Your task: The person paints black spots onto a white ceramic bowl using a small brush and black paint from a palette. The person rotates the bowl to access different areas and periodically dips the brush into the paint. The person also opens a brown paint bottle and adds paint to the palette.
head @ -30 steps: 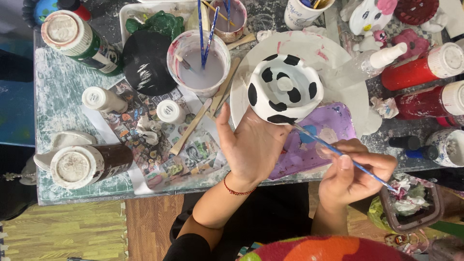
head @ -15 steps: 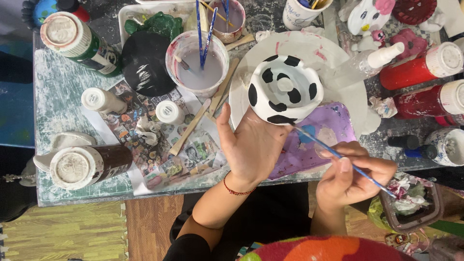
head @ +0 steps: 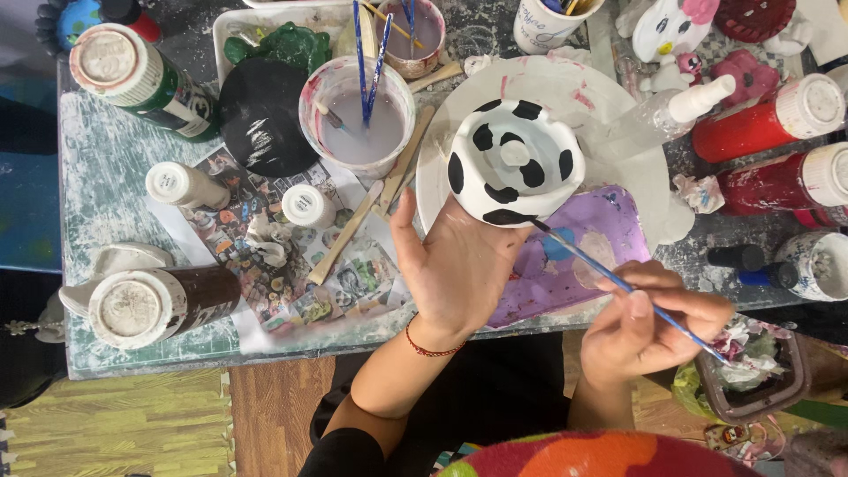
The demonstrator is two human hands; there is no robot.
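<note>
Already the white pot [head: 515, 162] wears a good share of its black patches: about 6 show on the rim and side turned to the camera, with plain white gaps left between them, and the far side is hidden, so how much of that is covered cannot be told. The left hand [head: 455, 265] cradles the pot from below, palm up, fingers spread and curled round its base, thumb standing free to the side. The pot sits tilted, mouth toward the camera, held above the white plate [head: 618, 115] and just up from the purple palette [head: 583, 256].

The right hand [head: 649, 318] pinches a thin blue brush [head: 618, 284] between thumb and fingertips, pressed together near the middle of the handle. The tip reaches out from that pinch to the lower edge of the pot, where it touches a black patch that looks unfinished. Judging from this, the spotting is well along, yet the patch under the tip and the white gaps remain.

Beyond the cradling hand stands a cup of cloudy rinse water [head: 358, 115] with 2 brushes in it. Red paint bottles [head: 777, 115] lie beyond the pinching hand.
</note>
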